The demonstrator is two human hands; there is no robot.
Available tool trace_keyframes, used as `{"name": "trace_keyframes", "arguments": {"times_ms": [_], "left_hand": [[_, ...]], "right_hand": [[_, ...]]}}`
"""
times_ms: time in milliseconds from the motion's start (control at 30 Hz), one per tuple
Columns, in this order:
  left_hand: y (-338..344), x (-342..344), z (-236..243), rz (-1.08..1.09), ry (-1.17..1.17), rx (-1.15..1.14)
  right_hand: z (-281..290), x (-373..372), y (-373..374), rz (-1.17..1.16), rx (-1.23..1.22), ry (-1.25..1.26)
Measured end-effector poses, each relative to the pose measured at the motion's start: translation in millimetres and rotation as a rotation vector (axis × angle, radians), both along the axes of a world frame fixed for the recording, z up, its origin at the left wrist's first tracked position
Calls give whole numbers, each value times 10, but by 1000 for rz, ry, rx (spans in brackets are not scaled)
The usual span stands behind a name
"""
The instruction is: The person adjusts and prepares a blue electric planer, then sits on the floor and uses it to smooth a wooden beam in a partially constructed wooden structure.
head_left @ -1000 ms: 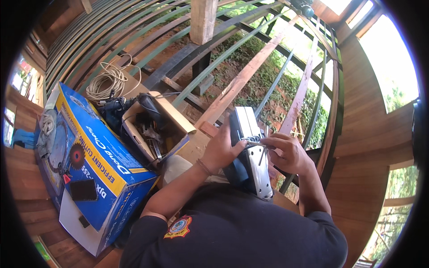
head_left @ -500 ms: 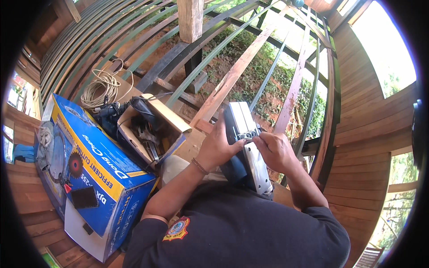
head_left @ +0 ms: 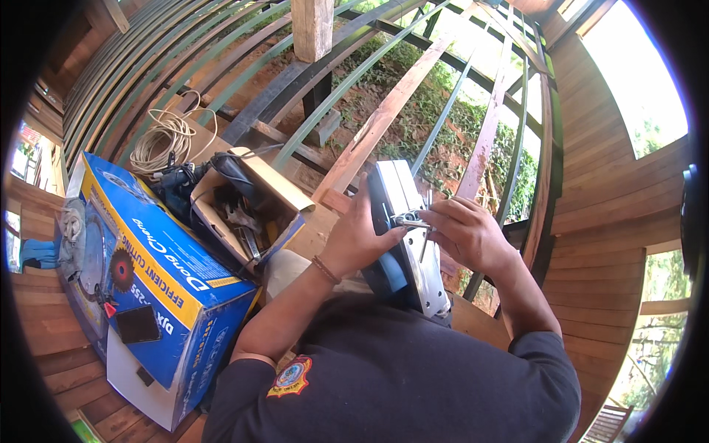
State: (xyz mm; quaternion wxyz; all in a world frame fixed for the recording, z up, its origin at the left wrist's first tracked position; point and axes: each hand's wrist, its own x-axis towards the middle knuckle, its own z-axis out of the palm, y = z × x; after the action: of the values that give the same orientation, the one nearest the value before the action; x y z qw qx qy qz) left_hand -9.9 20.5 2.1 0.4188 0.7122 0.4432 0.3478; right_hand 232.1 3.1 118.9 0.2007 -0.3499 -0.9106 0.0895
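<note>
Silver-and-blue power tool, blue-and-yellow carton, cream cable coil, green-painted beams.

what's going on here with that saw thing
A person holds a power saw base-up in their lap. The left hand steadies its body, while the right hand works at a small metal fitting on its metal base plate. A blue tool carton and an open cardboard box lie to the left.

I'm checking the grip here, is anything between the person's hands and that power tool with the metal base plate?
Nothing visible. The left hand lies directly on the power tool, and the right hand has its fingers at a small metal fitting on the base plate. The open cardboard box sits off to the left.
</note>
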Motion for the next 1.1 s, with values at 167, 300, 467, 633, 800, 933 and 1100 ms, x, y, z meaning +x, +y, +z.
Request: {"name": "trace_keyframes", "arguments": {"times_ms": [167,300,467,633,800,933,1100], "left_hand": [[-6,4,51,-14,0,12],[2,27,20,17,-5,6],[7,28,28,29,0,2],[8,33,21,25,-5,-50],[20,49,14,14,40,-1],[51,45,8,1,8,-24],[-19,25,116,-20,40,-38]], "right_hand": [[-234,-15,-46,-273,-338,81],[-158,-160,-48,-605,-852,229],[-61,-12,-32,-212,-173,82],[14,110,57,42,36,-128],[-252,91,20,-44,-45,-66],[-286,-1,8,-72,84,-110],[-117,-85,171,80,288,-53]]}}
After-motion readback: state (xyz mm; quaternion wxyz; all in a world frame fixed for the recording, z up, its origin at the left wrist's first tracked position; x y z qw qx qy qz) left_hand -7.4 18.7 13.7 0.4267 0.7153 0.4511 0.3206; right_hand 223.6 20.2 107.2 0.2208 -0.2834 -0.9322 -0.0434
